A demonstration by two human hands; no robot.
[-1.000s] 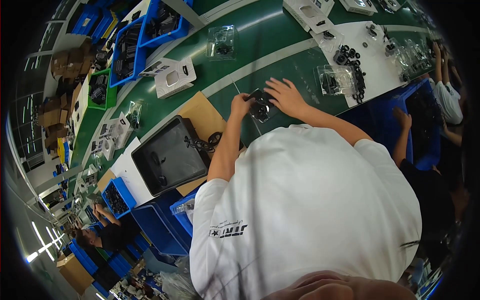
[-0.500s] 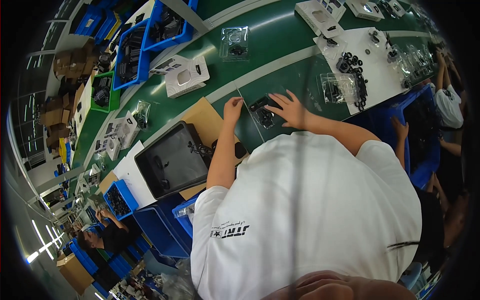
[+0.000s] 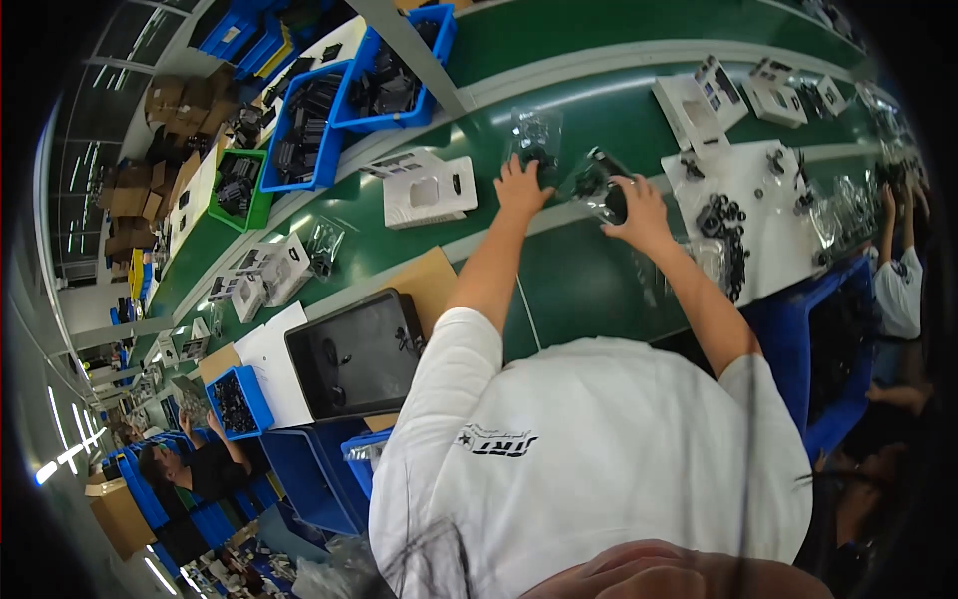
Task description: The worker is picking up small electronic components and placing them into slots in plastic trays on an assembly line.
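Observation:
My right hand [image 3: 644,214] grips the edge of a clear plastic tray [image 3: 591,178] with black parts in it. The tray is tilted and looks raised off the green table. My left hand [image 3: 521,188] reaches out with fingers spread, its tips at the near edge of another clear plastic tray [image 3: 536,128] that also holds black parts. Whether the fingertips press on that tray, I cannot tell. A white printed box [image 3: 431,192] with a cut-out window stands left of my left hand.
Left of me are a black bin [image 3: 357,354] and a blue tub [image 3: 317,467]. Blue crates [image 3: 304,130] of black parts stand at far left. On the right, a white sheet [image 3: 773,215] carries black rings, near a large blue bin [image 3: 798,339]. Co-workers sit on both sides.
Both hands have moved farther out over the table. My right hand has taken the clear tray from the near surface with it. My left hand's fingers went from pinched to spread. The view has shifted.

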